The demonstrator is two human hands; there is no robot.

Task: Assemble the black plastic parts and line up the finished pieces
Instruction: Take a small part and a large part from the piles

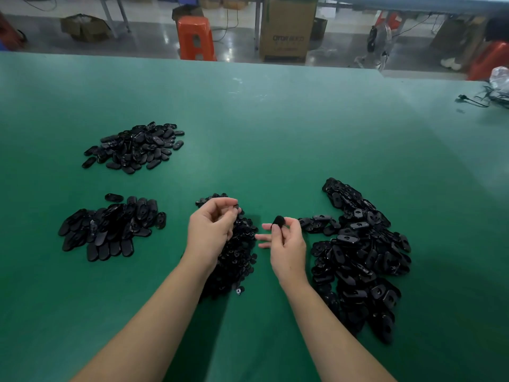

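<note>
My left hand [210, 230] hovers over a heap of small black round parts [237, 257] and pinches one tiny black part at its fingertips. My right hand [285, 244] pinches a black oval shell [278, 221] between thumb and forefinger, just right of that heap. A big pile of black oval shells with holes [358, 257] lies to the right of my right hand. At the left, black oval pieces [110, 230] lie partly in overlapping rows. Another pile of oval pieces [135, 147] sits farther back on the left.
The work surface is a green table mat [275, 133]. Black cables and a clear plastic bag [495, 89] lie at the far right edge. Beyond the table stand an orange stool [195, 38] and a cardboard box [286, 28] on the floor.
</note>
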